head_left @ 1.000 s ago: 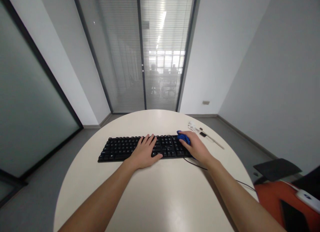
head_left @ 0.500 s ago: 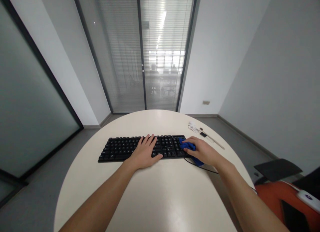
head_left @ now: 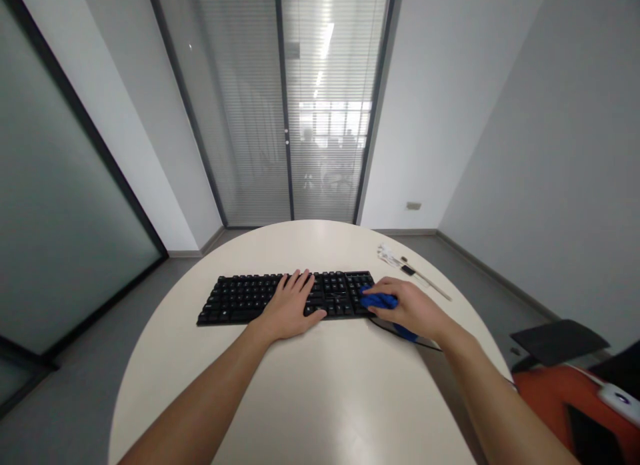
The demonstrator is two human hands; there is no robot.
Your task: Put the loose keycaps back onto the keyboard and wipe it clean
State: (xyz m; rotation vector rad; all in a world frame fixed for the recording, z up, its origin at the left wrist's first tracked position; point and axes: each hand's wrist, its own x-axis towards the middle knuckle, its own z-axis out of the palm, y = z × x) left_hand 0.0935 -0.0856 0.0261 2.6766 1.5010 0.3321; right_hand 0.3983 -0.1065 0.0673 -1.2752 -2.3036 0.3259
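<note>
A crumpled blue cloth point(head_left: 380, 301) was gripped by the right hand point(head_left: 413, 308) at the right end of the black plastic keyboard point(head_left: 240, 297); the left hand point(head_left: 290, 308) was laid flat on its keys, fingers spread.

There is only one view, from a camera worn on the person's head. It looks forward and a little down over the round tabletop point(head_left: 310, 385), toward glass doors with blinds point(head_left: 285, 118) at the far side of the room. Both forearms enter from the bottom edge, so the camera is close above them. The wide lens bends the walls at the sides.
</note>
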